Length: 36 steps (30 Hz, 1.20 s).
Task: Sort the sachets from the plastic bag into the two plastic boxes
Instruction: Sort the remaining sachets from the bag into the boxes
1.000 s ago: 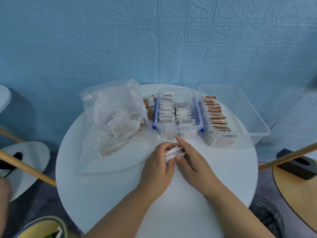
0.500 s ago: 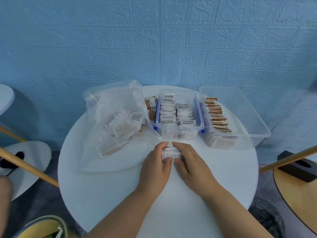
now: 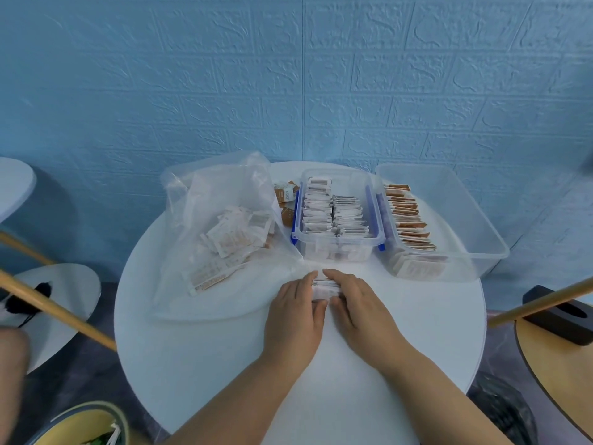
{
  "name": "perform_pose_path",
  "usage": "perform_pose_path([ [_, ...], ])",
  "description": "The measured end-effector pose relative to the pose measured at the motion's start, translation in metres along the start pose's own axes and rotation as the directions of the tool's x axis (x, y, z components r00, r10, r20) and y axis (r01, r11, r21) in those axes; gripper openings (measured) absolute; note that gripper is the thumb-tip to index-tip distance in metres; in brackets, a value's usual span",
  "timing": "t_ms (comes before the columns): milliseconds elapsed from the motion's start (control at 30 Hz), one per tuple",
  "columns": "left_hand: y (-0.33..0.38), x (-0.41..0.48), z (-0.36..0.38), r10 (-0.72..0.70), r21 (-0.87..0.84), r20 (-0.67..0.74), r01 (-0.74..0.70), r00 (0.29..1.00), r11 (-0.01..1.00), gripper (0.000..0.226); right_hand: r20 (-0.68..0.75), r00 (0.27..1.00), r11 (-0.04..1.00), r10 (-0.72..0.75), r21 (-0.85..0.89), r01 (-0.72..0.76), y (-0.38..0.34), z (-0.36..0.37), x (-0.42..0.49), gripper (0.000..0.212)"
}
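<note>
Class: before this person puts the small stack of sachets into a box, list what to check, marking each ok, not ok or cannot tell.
1. The left hand and right hand grip the stack from both sides: ok.
2. Stack edges squared: cannot tell, the hands cover them.
3. The blue-clipped box is lidless: ok.
4. Room left in that box: cannot tell.
5. The clear box has free floor on its right: ok.

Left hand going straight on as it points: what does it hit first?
Likely the near wall of the blue-latched box, just past the sachets the left hand holds; depth is unclear.
</note>
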<state>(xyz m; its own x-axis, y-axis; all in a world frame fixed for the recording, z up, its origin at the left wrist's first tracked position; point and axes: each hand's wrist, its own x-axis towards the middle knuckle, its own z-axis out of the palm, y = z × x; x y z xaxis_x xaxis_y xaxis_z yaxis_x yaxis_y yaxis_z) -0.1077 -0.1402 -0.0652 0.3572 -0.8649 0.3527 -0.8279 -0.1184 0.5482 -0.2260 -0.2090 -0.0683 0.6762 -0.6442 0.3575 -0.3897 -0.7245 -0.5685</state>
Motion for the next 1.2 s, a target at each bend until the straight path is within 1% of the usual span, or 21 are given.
perform_pose_path([
  [67,0.0,0.001,-0.001,-0.027,-0.027,-0.006,0.027,1.0,0.999,0.03,-0.006,1.0,0.999,0.014,0.032,-0.014,-0.001,-0.001,0.0,0.04],
  [100,0.001,0.001,-0.002,-0.022,-0.037,0.001,0.022,1.0,0.999,0.028,-0.003,1.0,0.999,0.022,0.05,-0.022,-0.001,-0.002,0.0,0.038],
  [167,0.004,0.002,-0.007,-0.007,-0.039,0.003,0.007,1.0,0.999,0.027,0.015,0.999,0.996,0.046,0.078,-0.047,-0.001,-0.006,0.001,0.032],
  [267,0.008,0.007,-0.016,0.012,-0.02,0.038,-0.011,0.999,1.0,0.028,0.08,0.993,0.99,0.089,0.103,-0.097,-0.004,-0.021,0.006,0.032],
  [367,0.017,0.02,-0.027,0.049,-0.011,0.027,-0.049,0.998,0.999,0.029,0.1,0.993,0.99,0.059,0.123,-0.071,-0.013,-0.051,0.022,0.027],
  [500,0.031,0.053,-0.044,0.114,-0.026,-0.015,-0.114,0.993,0.993,0.025,0.134,0.99,0.997,0.034,0.071,-0.044,-0.024,-0.097,0.056,0.022],
  [633,0.043,0.093,-0.054,0.131,-0.023,-0.037,-0.132,0.991,0.991,0.021,0.155,0.987,0.998,0.029,-0.062,-0.019,-0.027,-0.126,0.098,0.017],
  [700,0.046,0.111,-0.057,0.11,-0.023,-0.04,-0.111,0.993,0.994,0.019,0.14,0.99,0.996,0.013,-0.089,-0.001,-0.026,-0.132,0.118,0.017],
  [800,0.046,0.134,-0.057,0.068,-0.016,-0.041,-0.069,0.997,0.997,0.019,0.15,0.989,0.996,-0.017,-0.081,0.029,-0.019,-0.135,0.144,0.019],
  [900,0.038,0.149,-0.051,0.001,-0.083,-0.037,-0.004,0.999,0.997,0.021,0.188,0.982,0.998,-0.014,-0.059,0.026,-0.005,-0.13,0.165,0.018],
  [967,0.027,0.15,-0.044,-0.052,-0.114,-0.031,0.048,0.998,0.992,0.032,0.195,0.981,0.996,0.021,-0.086,-0.004,0.01,-0.128,0.18,0.019],
  [1067,0.01,0.139,-0.033,-0.1,-0.092,-0.054,0.095,0.994,0.991,0.046,0.178,0.978,0.984,0.11,-0.155,-0.083,0.035,-0.126,0.2,0.02],
  [1167,-0.004,0.125,-0.022,-0.208,-0.196,-0.027,0.199,0.978,0.96,0.048,0.181,0.969,0.966,0.171,-0.226,-0.128,0.056,-0.12,0.216,0.025],
  [1200,-0.007,0.122,-0.018,-0.22,-0.221,-0.018,0.21,0.975,0.952,0.05,0.191,0.966,0.959,0.176,-0.257,-0.124,0.061,-0.117,0.219,0.028],
])
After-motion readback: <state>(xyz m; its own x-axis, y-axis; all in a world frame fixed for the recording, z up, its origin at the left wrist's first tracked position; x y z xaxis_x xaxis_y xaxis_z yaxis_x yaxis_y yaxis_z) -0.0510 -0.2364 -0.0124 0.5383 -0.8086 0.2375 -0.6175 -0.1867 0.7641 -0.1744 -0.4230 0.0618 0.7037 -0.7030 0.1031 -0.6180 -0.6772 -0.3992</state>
